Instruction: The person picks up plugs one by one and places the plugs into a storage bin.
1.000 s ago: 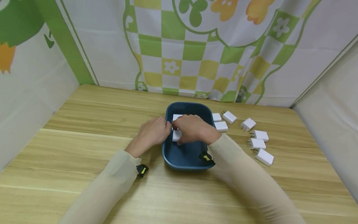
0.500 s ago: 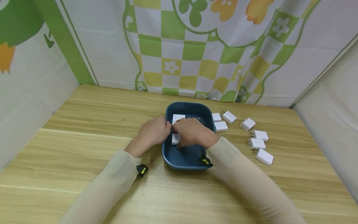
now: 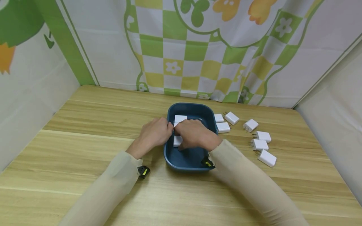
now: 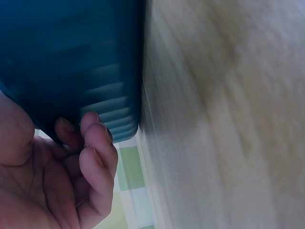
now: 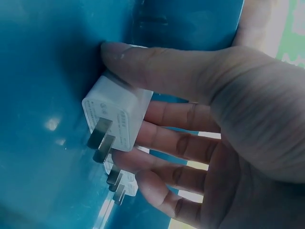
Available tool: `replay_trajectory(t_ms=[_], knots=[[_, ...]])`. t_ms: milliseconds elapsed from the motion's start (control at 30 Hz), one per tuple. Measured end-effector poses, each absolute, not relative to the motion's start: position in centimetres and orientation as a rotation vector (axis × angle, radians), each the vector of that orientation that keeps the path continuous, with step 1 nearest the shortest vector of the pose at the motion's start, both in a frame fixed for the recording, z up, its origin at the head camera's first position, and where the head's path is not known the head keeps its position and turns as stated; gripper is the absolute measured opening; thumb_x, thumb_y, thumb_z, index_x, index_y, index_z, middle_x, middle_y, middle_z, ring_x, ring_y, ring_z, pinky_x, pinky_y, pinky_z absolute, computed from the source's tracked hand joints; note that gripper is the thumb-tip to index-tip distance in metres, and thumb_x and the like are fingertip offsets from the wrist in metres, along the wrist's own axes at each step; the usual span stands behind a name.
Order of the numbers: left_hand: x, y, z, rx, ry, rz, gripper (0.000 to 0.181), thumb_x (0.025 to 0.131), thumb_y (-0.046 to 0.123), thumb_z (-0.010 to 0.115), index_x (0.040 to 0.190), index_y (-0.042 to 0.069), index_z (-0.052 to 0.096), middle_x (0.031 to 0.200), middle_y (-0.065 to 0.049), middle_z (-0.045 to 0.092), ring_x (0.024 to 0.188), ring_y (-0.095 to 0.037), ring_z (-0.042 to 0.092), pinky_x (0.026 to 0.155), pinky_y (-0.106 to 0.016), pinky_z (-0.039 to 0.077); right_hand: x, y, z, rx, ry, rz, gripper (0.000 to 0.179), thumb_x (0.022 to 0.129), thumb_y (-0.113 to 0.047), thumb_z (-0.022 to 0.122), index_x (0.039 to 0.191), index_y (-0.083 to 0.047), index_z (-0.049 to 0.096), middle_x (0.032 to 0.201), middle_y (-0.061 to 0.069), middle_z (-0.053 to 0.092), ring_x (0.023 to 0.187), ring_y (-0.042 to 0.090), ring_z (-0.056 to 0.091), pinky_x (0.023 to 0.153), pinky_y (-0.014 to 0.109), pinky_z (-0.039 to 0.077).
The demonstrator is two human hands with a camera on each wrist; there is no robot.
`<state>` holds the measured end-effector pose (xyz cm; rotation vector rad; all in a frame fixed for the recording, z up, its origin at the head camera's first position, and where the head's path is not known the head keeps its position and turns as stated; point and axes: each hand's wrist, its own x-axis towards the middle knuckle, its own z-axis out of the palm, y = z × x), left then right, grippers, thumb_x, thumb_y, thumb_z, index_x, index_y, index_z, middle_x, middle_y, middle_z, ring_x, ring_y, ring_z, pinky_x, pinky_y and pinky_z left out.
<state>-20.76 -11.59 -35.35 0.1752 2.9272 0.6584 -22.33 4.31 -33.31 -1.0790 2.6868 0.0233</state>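
A dark blue plastic basin (image 3: pixel 190 168) stands on the table. My left hand (image 3: pixel 155 134) holds its left rim, fingers curled against the outer wall in the left wrist view. Inside the basin, my right hand (image 3: pixel 196 134) grips a white plug-in charger (image 5: pixel 114 107) between thumb and fingers. Its two metal prongs (image 5: pixel 100 133) point away from the palm. In the head view this charger (image 3: pixel 177 141) lies by the left wall, partly covered by the hand. Just beyond sits a second white charger (image 3: pixel 180 119), also against the left wall.
Right of the basin, several white chargers (image 3: pixel 259 145) lie loose on the wooden table (image 3: pixel 85 157). Two of them, including a charger (image 3: pixel 223 127), are close to the basin's right wall. A patterned curtain (image 3: pixel 175 47) hangs behind the table.
My right hand has moved slightly toward me inside the basin with its charger, and more of the farther charger shows. My left hand has stayed on the rim.
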Motion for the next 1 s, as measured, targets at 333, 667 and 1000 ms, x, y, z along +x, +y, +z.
replay_trajectory(t_ms=[333, 667, 1000], knots=[[-20.76, -11.61, -35.38, 0.185, 2.92, 0.669, 0.044, 0.105, 0.029, 0.04, 0.069, 0.011, 0.056, 0.066, -0.006, 0.055, 0.057, -0.023, 0.054, 0.051, -0.036, 0.041, -22.19, 4.46, -33.0, -1.066, 2.692, -0.009, 0.03, 0.078, -0.03, 0.09, 0.097, -0.016, 0.071, 0.083, -0.007, 0.064, 0.079, 0.012, 0.059, 0.071, 0.035, 0.051], [-20.71, -11.57, -35.37, 0.18, 2.914, 0.673, 0.044, 0.106, 0.03, 0.039, 0.071, 0.01, 0.057, 0.068, -0.007, 0.055, 0.058, -0.023, 0.054, 0.051, -0.036, 0.041, -22.4, 4.52, -33.06, -1.05, 2.727, -0.033, 0.03, 0.076, -0.031, 0.092, 0.093, -0.017, 0.071, 0.084, -0.006, 0.064, 0.076, 0.012, 0.06, 0.067, 0.034, 0.05], [-20.68, -11.56, -35.43, 0.191, 2.927, 0.667, 0.043, 0.106, 0.029, 0.039, 0.072, 0.01, 0.056, 0.069, -0.008, 0.055, 0.059, -0.024, 0.055, 0.051, -0.037, 0.041, -22.66, 4.67, -33.14, -1.014, 2.782, -0.035, 0.04, 0.076, -0.035, 0.091, 0.105, -0.016, 0.071, 0.095, -0.004, 0.064, 0.085, 0.014, 0.059, 0.073, 0.037, 0.051]])
